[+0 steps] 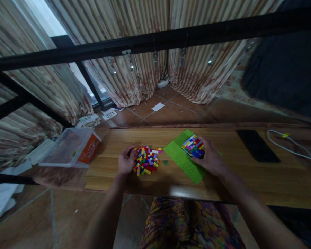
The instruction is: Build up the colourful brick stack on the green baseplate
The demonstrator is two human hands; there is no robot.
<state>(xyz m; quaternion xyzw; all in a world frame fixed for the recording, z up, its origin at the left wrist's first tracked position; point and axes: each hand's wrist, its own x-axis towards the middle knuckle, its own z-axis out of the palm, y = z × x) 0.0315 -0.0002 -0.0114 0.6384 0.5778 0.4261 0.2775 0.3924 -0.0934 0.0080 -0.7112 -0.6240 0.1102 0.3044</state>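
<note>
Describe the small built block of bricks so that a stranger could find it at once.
On the wooden table lies a green baseplate. At its far right end sits the multicoloured brick block, under the right hand. Unlike the loose brick pile by the left hand, its bricks are joined.

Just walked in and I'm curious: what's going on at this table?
A seated person works with toy bricks at a wooden table. The left hand rests against a loose pile of coloured bricks. The right hand holds a multicoloured brick block on a green baseplate. A clear plastic box lies tipped at the table's left end.
</note>
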